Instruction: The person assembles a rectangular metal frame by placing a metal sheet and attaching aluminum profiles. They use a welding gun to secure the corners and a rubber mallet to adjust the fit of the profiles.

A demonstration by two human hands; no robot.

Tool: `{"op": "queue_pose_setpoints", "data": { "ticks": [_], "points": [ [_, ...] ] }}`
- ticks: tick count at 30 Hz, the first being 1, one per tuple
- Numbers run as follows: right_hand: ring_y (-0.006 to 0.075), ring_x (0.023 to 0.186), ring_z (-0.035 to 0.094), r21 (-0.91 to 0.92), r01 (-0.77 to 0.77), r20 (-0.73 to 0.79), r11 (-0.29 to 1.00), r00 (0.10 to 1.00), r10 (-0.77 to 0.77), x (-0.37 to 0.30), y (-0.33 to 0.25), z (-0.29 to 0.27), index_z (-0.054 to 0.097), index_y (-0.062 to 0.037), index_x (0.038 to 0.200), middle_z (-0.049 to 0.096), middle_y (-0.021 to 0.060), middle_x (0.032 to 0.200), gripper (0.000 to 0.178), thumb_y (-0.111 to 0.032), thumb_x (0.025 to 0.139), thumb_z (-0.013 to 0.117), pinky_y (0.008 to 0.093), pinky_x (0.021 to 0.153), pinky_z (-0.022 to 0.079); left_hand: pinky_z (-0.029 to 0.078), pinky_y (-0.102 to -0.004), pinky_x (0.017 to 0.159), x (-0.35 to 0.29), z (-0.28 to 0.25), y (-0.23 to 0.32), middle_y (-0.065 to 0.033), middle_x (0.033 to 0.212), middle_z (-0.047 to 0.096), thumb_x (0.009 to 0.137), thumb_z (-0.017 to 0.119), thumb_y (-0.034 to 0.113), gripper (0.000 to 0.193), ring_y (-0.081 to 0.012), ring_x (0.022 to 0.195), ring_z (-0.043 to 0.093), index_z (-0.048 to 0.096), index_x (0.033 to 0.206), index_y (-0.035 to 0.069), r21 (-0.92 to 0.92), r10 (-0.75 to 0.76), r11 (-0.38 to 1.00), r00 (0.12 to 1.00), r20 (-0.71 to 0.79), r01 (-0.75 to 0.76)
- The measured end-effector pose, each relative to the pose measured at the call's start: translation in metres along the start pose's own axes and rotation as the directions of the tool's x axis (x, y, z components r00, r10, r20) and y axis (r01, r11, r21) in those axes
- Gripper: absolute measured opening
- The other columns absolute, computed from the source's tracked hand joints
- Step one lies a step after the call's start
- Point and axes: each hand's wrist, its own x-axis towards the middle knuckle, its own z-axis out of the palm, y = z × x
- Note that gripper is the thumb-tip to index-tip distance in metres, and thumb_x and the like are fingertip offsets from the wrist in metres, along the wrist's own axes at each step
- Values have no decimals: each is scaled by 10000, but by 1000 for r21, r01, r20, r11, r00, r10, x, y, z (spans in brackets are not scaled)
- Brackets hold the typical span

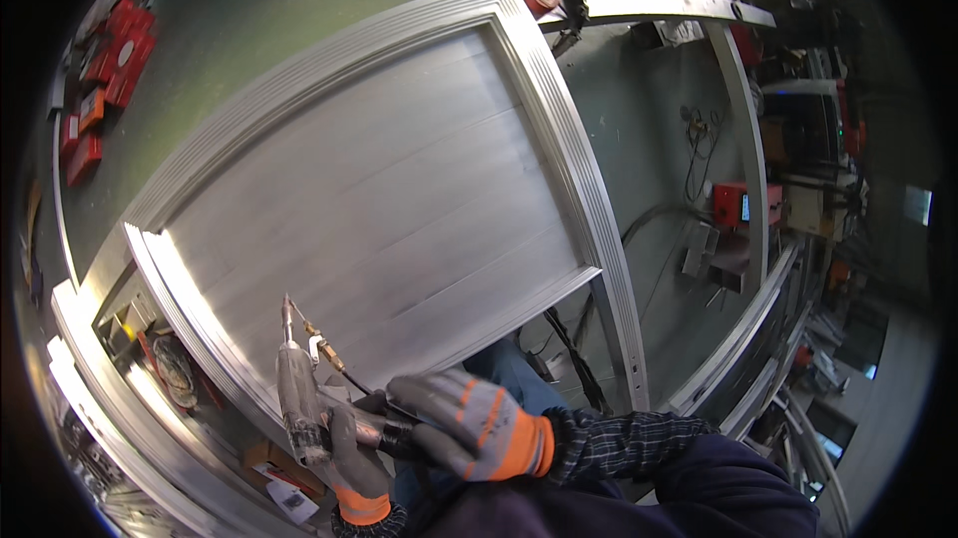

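Both gloved hands meet at the near edge of the aluminium frame panel [379, 189]: left hand [354, 463] clenched around a pneumatic tool [299, 403], right hand [474, 423] closed on its hose end.

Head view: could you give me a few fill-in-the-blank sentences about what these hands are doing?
Both hands wear grey gloves with ____ trim.
The left hand grips a silver pneumatic ____.
The right hand holds that tool's rear end, where a ____ joins it.
Ahead lies a large ____ metal panel.

Missing: orange; tool; hose; silver
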Motion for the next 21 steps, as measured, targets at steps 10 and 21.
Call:
{"op": "queue_pose_setpoints", "data": {
  "ticks": [10, 21],
  "points": [
    [406, 1596, 197, -775, -266, -277, 573, 958, 70, 75, 282, -68, 287, -31, 1642, 261, 213, 1710, 879, -615, 1008, 464, 523, 1315, 80, 502, -364, 895, 8, -31, -53, -114, 1257, 574, 1047, 551, 332, 581, -196, 993, 622, 452, 1519, 8, -64, -84, 993, 970, 229, 101],
    [411, 1586, 231, -642, -250, -185, 724, 968, 170, -6, 242, -56, 358, -82, 1626, 290, 198, 1701, 863, -617, 974, 541, 549, 1296, 141, 508, -367, 759, 68, -18, -42, -73, 1016, 615, 1038, 550, 406, 586, -189, 864, 608, 484, 1496, 47, -299, -44, 937, 909, 415, 182]
  ]
}}
